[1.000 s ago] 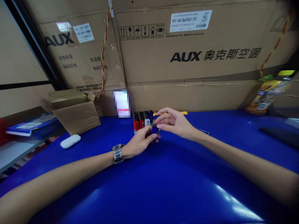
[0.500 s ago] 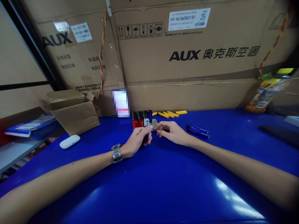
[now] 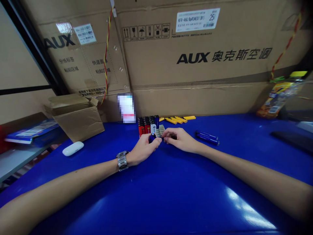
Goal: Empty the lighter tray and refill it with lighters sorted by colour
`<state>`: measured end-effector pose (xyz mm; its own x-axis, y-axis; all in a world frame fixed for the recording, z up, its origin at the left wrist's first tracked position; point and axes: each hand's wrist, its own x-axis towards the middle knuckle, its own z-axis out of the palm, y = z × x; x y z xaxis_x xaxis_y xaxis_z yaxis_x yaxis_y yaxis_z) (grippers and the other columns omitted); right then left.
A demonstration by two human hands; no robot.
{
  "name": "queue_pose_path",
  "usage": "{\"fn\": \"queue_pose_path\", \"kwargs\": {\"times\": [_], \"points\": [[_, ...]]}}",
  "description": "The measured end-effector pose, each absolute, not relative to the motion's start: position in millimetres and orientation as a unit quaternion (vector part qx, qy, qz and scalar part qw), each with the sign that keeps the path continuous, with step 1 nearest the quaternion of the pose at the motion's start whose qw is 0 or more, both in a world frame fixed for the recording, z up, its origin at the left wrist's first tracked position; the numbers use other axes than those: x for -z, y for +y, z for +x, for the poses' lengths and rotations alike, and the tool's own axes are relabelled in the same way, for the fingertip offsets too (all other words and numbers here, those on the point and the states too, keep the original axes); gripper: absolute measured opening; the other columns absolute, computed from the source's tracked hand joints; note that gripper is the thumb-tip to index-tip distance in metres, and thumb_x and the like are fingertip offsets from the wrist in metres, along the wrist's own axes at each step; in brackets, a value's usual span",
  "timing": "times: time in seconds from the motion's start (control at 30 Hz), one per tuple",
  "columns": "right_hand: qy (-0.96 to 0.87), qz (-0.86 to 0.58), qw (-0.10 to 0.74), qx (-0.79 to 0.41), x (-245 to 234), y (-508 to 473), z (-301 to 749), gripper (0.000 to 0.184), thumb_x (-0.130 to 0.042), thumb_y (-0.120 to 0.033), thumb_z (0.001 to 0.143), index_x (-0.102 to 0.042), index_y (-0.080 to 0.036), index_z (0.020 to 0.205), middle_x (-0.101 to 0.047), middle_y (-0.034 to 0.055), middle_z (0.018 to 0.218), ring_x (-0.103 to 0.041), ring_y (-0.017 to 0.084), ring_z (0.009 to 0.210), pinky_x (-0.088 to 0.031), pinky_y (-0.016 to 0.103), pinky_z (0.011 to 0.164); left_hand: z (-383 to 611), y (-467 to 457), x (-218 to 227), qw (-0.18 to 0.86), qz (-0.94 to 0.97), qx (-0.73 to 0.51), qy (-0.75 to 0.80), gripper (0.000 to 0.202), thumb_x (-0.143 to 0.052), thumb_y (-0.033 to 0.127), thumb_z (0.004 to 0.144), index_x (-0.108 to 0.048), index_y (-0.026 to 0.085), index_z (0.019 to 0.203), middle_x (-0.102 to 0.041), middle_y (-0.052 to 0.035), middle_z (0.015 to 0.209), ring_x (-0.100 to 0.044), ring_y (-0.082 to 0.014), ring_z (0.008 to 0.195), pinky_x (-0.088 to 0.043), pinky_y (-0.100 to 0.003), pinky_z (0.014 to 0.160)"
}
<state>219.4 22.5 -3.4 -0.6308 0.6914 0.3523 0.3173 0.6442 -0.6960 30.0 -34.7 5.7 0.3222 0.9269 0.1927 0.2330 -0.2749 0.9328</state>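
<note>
Fingers [image 3: 156,142] of the left hand [image 3: 142,149] hold a dark-blue cylinder [image 3: 152,138] before a pale gridded tray [image 3: 161,130]; the right hand [image 3: 180,140] curls alongside, whether holding anything unclear. Glossy blue tabletop [image 3: 156,195] spreads nearside; brown cardboard [image 3: 195,99] bounds its far edge.

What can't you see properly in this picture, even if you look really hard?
All in the head view:
- Most of the blue thing in the left hand: the fingers cover it.
- Whether the right hand holds anything: its own curled fingers hide that.
- What the bright screen shows: it is blurred into squares.
- The bottom inside the small cardboard box: its front wall hides it.
- Small print on the bottle: too blurry.
</note>
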Motion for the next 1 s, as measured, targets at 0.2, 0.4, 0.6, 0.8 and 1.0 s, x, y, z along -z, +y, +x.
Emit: {"fn": "queue_pose_path", "kwargs": {"times": [0.2,0.4,0.6,0.8,1.0], "points": [[-0.859,-0.294,0.307,-0.285,3,23,220,0.012,-0.054,-0.022,0.082,-0.062,-0.015,0.089,-0.065,0.0019,0.072,-0.057,0.013,0.063,-0.046,0.028,0.062,32,-37,-10,0.446,0.685,-0.404,0.410,0.040,-0.046,0.048,0.083,-0.041,0.018,0.057,-0.035,0.0056,0.048,-0.031,-0.0065,0.045,-0.025,-0.022,0.043],[-0.856,-0.296,0.308,-0.292,2,22,219,0.011,-0.055,-0.022,0.082,-0.062,-0.015,0.088,-0.064,0.0015,0.070,-0.056,0.013,0.062,-0.046,0.028,0.061,29,-34,-6,0.397,0.712,-0.401,0.417,0.031,-0.049,0.040,0.084,-0.042,0.018,0.065,-0.040,0.0046,0.057,-0.035,-0.0070,0.050,-0.030,-0.022,0.047],[-0.860,-0.297,0.302,-0.286,1,21,219,0.011,-0.054,-0.023,0.082,-0.061,-0.016,0.088,-0.063,0.0008,0.068,-0.055,0.013,0.061,-0.044,0.027,0.059,29,-33,-5,0.373,0.723,-0.396,0.427,0.027,-0.049,0.039,0.084,-0.043,0.018,0.069,-0.038,0.0048,0.059,-0.034,-0.0078,0.051,-0.030,-0.023,0.048],[-0.843,-0.295,0.326,-0.309,-1,17,219,0.013,-0.054,-0.030,0.085,-0.061,-0.019,0.085,-0.062,0.0004,0.068,-0.056,0.014,0.061,-0.045,0.028,0.059,31,-38,-11,0.345,0.738,-0.388,0.431,0.033,-0.051,0.047,0.086,-0.051,0.016,0.073,-0.045,0.0028,0.064,-0.039,-0.0096,0.057,-0.032,-0.023,0.051],[-0.798,-0.268,0.426,-0.332,-15,1,216,0.022,-0.054,-0.041,0.085,-0.059,-0.019,0.084,-0.061,0.0014,0.073,-0.057,0.014,0.061,-0.046,0.030,0.058,32,-38,-10,0.326,0.751,-0.375,0.434,0.029,-0.052,0.044,0.087,-0.053,0.016,0.080,-0.049,0.0033,0.061,-0.043,-0.0097,0.054,-0.035,-0.023,0.051]]}}
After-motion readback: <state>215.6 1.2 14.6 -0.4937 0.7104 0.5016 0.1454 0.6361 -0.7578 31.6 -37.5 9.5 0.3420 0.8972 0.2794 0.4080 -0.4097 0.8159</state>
